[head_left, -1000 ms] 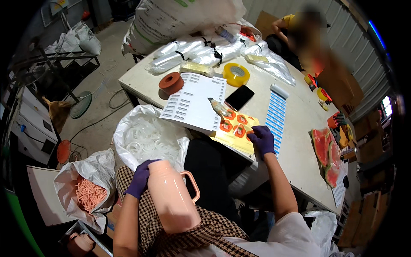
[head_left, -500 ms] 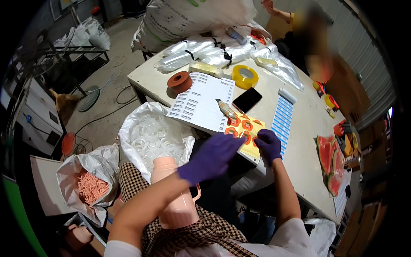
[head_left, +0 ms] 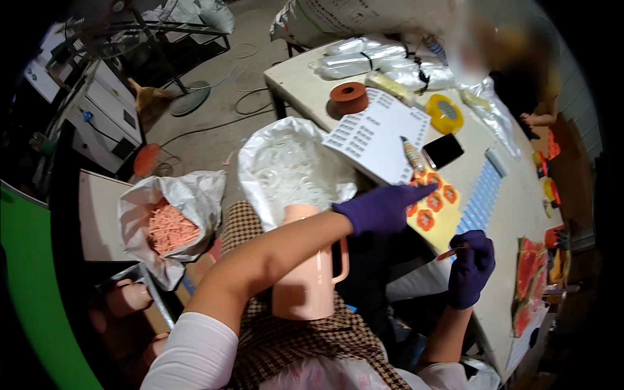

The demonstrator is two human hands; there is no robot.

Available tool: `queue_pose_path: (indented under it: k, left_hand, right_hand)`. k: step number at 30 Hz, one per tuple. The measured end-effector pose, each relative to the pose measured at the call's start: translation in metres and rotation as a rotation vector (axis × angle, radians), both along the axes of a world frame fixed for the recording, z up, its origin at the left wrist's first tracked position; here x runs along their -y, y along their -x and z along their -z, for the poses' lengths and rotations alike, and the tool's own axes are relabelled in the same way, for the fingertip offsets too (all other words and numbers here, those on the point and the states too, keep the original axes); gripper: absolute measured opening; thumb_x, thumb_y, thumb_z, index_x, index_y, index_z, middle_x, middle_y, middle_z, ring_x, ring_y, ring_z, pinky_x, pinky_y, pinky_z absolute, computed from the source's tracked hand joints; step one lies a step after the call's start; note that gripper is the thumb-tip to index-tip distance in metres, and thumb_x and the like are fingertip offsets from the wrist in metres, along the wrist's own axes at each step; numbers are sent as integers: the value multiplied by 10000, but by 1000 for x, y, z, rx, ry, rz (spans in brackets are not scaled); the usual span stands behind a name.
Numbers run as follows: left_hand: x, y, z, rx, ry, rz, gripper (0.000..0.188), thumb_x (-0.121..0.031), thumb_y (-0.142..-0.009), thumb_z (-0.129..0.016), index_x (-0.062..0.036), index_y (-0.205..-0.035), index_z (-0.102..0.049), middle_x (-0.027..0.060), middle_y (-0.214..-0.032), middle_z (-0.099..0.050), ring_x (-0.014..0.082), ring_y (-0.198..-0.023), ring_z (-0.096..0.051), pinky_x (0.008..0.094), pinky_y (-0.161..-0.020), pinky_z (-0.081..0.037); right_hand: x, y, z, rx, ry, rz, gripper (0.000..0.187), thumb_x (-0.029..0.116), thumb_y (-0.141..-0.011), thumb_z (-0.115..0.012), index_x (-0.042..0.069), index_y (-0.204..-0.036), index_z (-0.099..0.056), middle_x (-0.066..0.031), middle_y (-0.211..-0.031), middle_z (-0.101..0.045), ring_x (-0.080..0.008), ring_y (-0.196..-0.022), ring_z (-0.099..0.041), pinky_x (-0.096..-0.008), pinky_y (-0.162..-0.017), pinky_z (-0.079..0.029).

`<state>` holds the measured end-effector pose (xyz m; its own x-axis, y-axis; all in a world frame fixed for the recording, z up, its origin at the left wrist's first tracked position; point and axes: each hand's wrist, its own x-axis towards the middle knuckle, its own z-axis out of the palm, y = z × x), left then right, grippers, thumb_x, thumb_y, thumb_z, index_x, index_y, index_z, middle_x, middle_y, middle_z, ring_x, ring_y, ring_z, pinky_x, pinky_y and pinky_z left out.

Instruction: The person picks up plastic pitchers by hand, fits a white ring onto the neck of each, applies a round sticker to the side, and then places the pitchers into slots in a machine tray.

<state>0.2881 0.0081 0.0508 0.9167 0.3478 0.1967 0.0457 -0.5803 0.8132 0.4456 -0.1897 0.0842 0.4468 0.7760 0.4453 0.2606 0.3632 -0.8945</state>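
Note:
My left hand (head_left: 380,209), in a purple glove, reaches across to the yellow sheet of red round stickers (head_left: 444,224) at the table's edge. Its fingers are stretched out over the sheet, with nothing seen in them. Off the sheet's near corner, my gloved right hand (head_left: 472,270) pinches a small red sticker (head_left: 450,254), seen nearly edge-on. A pink jug with a handle (head_left: 302,289) stands on my lap, tilted slightly, under my left forearm. My forearm hides part of its upper body.
On the table (head_left: 504,260) lie a phone (head_left: 443,151), white label sheets (head_left: 383,133), a blue-and-white label strip (head_left: 481,195), a yellow tape roll (head_left: 444,114) and a brown tape roll (head_left: 349,98). Sacks of clear rings (head_left: 292,175) and pink sticks (head_left: 170,227) stand left. Another person (head_left: 539,65) is across the table.
My right hand has come away from the sticker sheet toward me, with a red sticker between its fingers. My left hand stays at the sheet. The whole view has swung left.

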Motion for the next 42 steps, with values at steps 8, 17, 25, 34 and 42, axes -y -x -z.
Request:
queue_pose_path:
  k: [8,17,25,34,42]
  left_hand:
    - [-20,205,-7,507,414,-571,800,10,-683,-425,29,-1482,-383,176,-1372,-561,262,-1339,-512,385,-1146,-356]
    - [38,272,61,538,585,-741,749,77,-745,-377,8,-1491,-386,184,-1357,-573,235,-1307,-529,346,-1093,-381]
    - [0,235,104,26,-51,-790,479,-241,-940,-633,-15,-1356,-559,207,-1407,-546,354,-1327,-496,424,-1112,-388]
    - [1,258,60,356,839,-342,428,-227,-799,-772,-42,-1155,-624,137,-1393,-570,226,-1254,-533,373,-1075,-401]
    - [12,223,-15,371,527,-413,386,-123,-632,-877,-60,-674,-499,230,-1308,-632,315,-1216,-599,416,-1037,-441]
  right_hand:
    - [-73,145,49,-154,621,-668,795,26,-873,-736,63,-1558,-333,-25,-893,-658,-60,-788,-589,-236,-765,-509]
    - [-76,162,70,-17,719,-691,786,39,-878,-733,118,-1561,-351,-25,-861,-685,-68,-784,-621,-246,-756,-519]
    - [-65,180,77,947,293,-374,817,423,-850,-745,87,-1515,-412,-99,-1008,-585,-288,-903,-551,-427,-908,-437]
    - [-63,99,59,752,153,40,371,116,-840,-739,65,-1202,-676,-165,-1094,-655,-353,-1015,-621,-417,-903,-496]
    - [-217,-46,51,1022,872,346,603,340,-875,-687,115,-1408,-514,-201,-1113,-655,-383,-998,-655,-457,-863,-538]
